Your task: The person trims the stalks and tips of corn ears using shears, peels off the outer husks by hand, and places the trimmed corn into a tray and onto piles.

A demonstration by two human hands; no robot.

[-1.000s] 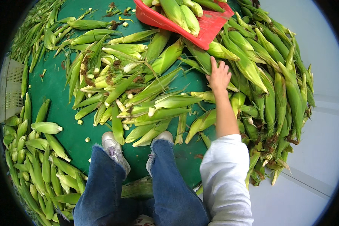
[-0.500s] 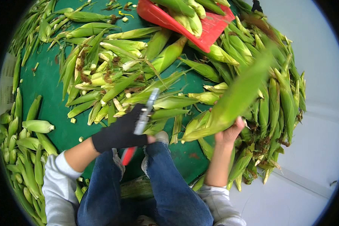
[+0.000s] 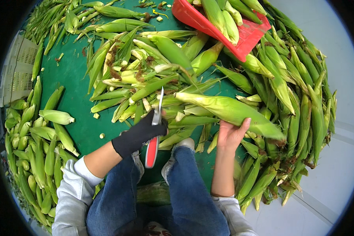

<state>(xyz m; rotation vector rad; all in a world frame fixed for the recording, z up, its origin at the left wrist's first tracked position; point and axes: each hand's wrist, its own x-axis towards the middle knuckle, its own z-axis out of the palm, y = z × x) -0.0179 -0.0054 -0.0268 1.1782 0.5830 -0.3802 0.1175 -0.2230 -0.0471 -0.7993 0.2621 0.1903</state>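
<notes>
Broadly, one green floor (image 3: 72, 88) spreads under three masses of green, leafy corn, overlapped past counting: a large heap (image 3: 303, 114) to the right, another heap (image 3: 35, 165) to the left, and a tangled middle pile (image 3: 149, 88) of ears and husk. One red plastic scoop-shaped tray (image 3: 252, 35) at the upper edge carries several ears, some cut off from view; one pale perforated plastic crate (image 3: 23, 72) sits at the far left. One long, green, husk-wrapped ear of corn (image 3: 232, 110) is raised before the person, its long axis slanting, pale narrow end toward the upper left, brownish end toward the lower right. The bare right hand (image 3: 232, 135) grips it from beneath, thumb along its near side. The black-gloved left hand (image 3: 139, 133) is closed around one pair of red-and-grey shears (image 3: 152, 151), blade pointing away, its tip just beside the ear's pale end. Two small pale offcuts (image 3: 96, 116) lie left of the middle pile.
</notes>
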